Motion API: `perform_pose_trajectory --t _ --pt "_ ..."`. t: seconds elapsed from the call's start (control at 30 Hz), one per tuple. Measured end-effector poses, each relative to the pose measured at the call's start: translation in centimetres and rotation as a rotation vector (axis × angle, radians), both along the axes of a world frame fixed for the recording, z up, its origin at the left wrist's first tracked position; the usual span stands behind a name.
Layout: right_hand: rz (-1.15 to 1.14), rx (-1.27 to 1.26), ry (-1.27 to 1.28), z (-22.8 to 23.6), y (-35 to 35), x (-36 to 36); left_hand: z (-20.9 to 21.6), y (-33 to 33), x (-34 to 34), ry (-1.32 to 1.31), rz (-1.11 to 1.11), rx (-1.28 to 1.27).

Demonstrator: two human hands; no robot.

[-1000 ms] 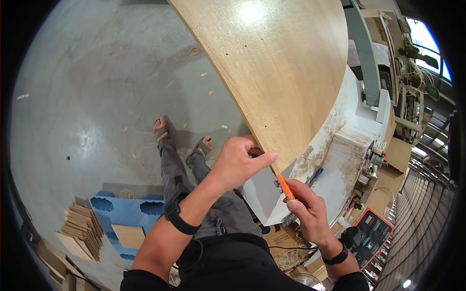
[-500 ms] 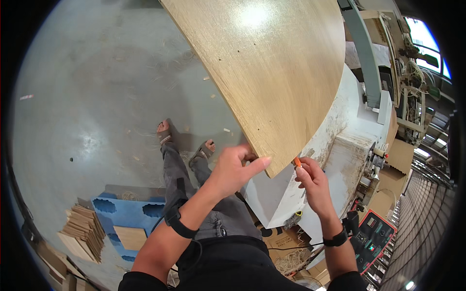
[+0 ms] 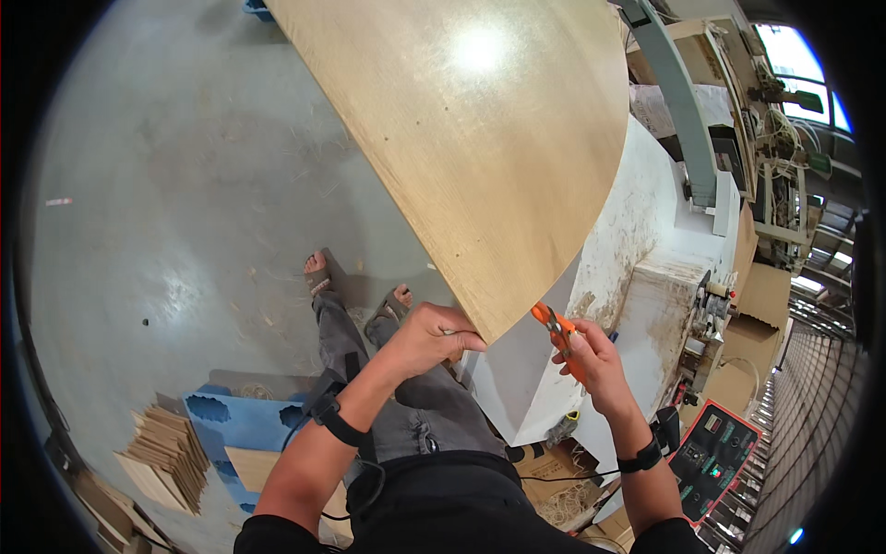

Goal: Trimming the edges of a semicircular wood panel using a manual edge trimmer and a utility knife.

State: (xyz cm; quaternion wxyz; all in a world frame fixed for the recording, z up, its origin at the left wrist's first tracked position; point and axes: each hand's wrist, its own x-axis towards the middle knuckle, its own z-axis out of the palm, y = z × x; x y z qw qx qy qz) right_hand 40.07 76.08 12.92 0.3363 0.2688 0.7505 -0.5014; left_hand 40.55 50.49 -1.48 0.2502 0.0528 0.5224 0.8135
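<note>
A large wood-grain board [image 3: 480, 157] with one straight and one curved edge fills the upper middle, its pointed corner toward me. My left hand [image 3: 432, 338] is closed at that corner, thumb and fingers pinching the straight edge; its fingertips are partly hidden. My right hand [image 3: 598, 367] is wrapped round an orange hand tool [image 3: 560, 337] with a dark metal middle, its exact kind unclear. The tool's tip lies at the curved edge, close to the corner. A few small dark holes dot the board's face.
A white, scuffed machine [image 3: 604, 277] stands under the board on the right, a red-framed control panel [image 3: 712, 457] nearer me. Lower left, thin wooden pieces [image 3: 166, 457] stack beside a blue pallet [image 3: 242, 415]. Cardboard [image 3: 554, 466] and shavings lie by my legs.
The board has shifted left, its corner a little nearer me. My left hand has moved down and left with it. My right hand has turned, showing more of the orange tool.
</note>
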Motion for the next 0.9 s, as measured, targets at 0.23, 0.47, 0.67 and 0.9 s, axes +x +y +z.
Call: perform_pose_trajectory --t 0.23,0.47,0.67,0.9 --pt "-0.014 -0.042 0.038 0.2 0.9 0.0 1.6 1.4 0.3 -0.083 0.065 -0.033" --pt "-0.289 -0.217 0.062 1.3 1.5 -1.6 5.9 5.2 0.8 -0.511 0.455 -0.124" --pt "-0.611 -0.838 0.146 3.7 2.0 -5.1 6.1 -6.2 5.2 -0.526 0.485 -0.267" --pt "-0.353 -0.719 0.459 5.3 -0.3 -13.9 7.3 -28.8 6.2 -0.516 0.832 -1.275"
